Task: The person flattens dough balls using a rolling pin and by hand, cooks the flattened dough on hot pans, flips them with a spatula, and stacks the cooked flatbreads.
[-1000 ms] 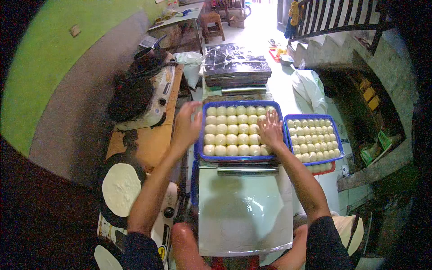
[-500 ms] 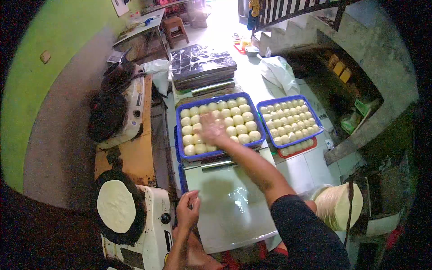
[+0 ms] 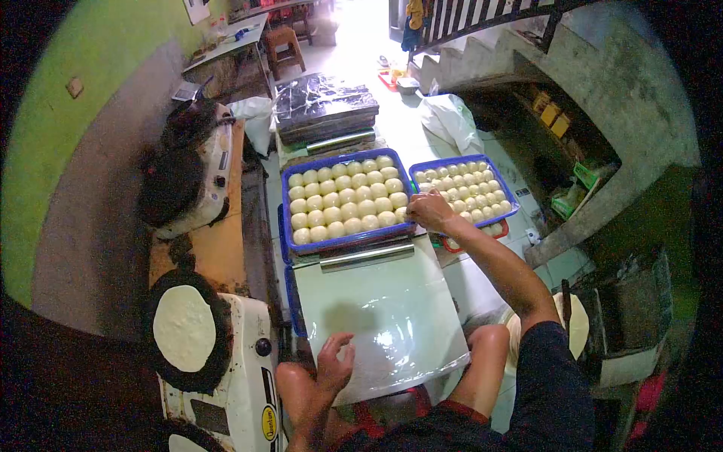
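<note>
My right hand [image 3: 431,209] is at the right front corner of a blue tray [image 3: 350,244], its fingers curled in; what they grip, if anything, is hidden. Rows of shiny, pale dough balls [image 3: 337,199] fill that tray. My left hand [image 3: 335,363] hovers by the left edge of a glossy, wet-looking white work surface [image 3: 392,309], fingers loosely bent and apart, nothing in them. A metal rolling pin [image 3: 367,258] lies across the far end of this surface, just below the tray.
At left, a flat round of dough [image 3: 182,328] lies on a black griddle [image 3: 218,354] over a white stove [image 3: 252,331]. A second blue tray [image 3: 506,214] with dough balls stands right, above a red-rimmed one [image 3: 493,230]. Black marbled slabs [image 3: 324,105] are stacked behind.
My right hand has moved from over the dough balls to the tray's right front corner. My left hand's fingers have loosened and spread. The view has shifted slightly.
</note>
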The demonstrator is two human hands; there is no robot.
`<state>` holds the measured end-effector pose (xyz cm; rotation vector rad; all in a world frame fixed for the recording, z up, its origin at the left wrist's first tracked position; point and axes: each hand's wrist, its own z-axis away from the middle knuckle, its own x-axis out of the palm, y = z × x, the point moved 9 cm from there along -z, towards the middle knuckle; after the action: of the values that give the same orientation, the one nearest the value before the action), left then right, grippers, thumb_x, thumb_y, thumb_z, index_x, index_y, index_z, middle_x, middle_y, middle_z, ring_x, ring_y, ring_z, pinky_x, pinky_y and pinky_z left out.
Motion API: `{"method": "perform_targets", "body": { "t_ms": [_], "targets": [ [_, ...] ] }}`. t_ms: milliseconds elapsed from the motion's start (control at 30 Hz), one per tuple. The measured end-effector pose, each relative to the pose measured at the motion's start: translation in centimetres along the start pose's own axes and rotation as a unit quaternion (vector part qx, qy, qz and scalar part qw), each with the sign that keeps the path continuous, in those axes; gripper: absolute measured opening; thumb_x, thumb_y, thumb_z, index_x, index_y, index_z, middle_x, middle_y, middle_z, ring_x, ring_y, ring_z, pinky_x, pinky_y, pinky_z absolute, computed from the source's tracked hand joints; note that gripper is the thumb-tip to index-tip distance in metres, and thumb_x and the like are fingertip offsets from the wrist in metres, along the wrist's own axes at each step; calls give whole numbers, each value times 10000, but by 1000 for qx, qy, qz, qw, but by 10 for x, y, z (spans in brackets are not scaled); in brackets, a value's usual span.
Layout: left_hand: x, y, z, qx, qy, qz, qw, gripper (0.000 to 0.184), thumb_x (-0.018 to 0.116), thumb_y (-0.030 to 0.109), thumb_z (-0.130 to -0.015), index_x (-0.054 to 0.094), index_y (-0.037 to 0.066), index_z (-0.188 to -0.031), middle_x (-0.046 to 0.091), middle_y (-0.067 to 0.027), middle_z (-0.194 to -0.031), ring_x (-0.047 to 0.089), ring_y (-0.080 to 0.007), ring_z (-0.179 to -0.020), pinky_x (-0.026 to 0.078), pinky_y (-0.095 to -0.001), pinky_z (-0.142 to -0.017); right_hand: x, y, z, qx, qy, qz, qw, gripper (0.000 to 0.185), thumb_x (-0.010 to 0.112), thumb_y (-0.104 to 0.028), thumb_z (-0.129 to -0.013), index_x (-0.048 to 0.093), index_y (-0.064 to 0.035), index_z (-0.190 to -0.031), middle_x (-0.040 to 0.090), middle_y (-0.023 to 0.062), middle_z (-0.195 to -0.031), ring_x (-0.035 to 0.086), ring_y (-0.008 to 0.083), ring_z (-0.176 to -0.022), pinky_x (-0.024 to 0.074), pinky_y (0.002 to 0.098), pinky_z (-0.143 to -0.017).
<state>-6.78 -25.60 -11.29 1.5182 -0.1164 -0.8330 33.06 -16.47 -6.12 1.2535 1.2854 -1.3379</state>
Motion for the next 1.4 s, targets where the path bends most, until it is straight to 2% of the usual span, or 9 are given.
{"method": "perform_targets", "body": {
  "t_ms": [433,667,833,900,1000,1100,1233,1300,1400],
  "targets": [
    [10,-14,20,17,-12,-11,1000,226,635,108,-908,665,42,-1123,674,-159,-1050,670,-291,-985,541,-396,-827,23,-12,-19,1,-25,108,994,160,621,-237,-869,734,-125,-854,714,88,-939,710,254,-944,453,529,-940],
    [10,-12,24,26,-6,6,1000,232,637,126,-911,666,39,-1124,674,-170,-1104,670,-305,-996,538,-407,-860,-21,-30,-27,25,80,-93,992,201,653,-241,-879,648,-70,-774,651,118,-896,676,317,-852,509,458,-723],
    [30,-24,22,55,-17,9,998,261,651,110,-918,656,60,-1173,671,-144,-1143,672,-275,-1014,543,-389,-898,-34,-144,-81,-101,125,-198,967,197,679,-237,-825,658,-49,-768,653,153,-1066,662,343,-927,513,499,-809],
    [35,-12,25,90,-8,27,996,244,646,117,-927,651,62,-1165,666,-146,-1150,669,-274,-1005,540,-393,-896,-23,-183,-111,-163,131,-253,945,226,656,-204,-836,694,-76,-1019,577,161,-1331,607,366,-1136,486,547,-911],
    [44,-1,28,105,-24,40,993,261,647,99,-918,621,55,-1174,649,-165,-1148,639,-312,-1049,508,-398,-933,-5,-215,-120,-105,67,-60,990,787,664,-184,-862,290,-261,-1550,238,128,-1626,471,354,-1352,409,666,-981],
    [50,-4,37,77,-56,20,995,271,637,105,-920,608,57,-1186,631,-181,-1153,612,-353,-1081,492,-417,-962,-11,-187,-113,-58,79,-65,993,558,692,-227,-859,541,-210,-1396,440,109,-1526,545,331,-1281,443,575,-994],
    [66,-11,53,114,-93,-56,987,279,629,123,-908,609,64,-1180,618,-193,-1148,605,-371,-1064,493,-440,-958,-17,-82,-67,102,50,-89,990,241,732,-316,-828,745,-75,-824,724,102,-1075,666,285,-1061,520,426,-899],
    [81,-17,62,151,-129,-89,976,290,646,134,-890,612,75,-1172,617,-193,-1144,607,-366,-1065,497,-449,-942,-7,-24,-48,104,53,-103,988,247,739,-372,-793,729,-128,-828,704,100,-988,693,332,-884,532,543,-801],
    [96,-27,77,139,-178,-167,960,322,684,176,-854,615,91,-1157,595,-178,-1210,579,-358,-1129,470,-484,-951,-1,25,-5,190,19,-76,979,240,757,-386,-791,748,-169,-893,578,179,-1318,491,364,-1285,413,620,-1009]
  ]
}}
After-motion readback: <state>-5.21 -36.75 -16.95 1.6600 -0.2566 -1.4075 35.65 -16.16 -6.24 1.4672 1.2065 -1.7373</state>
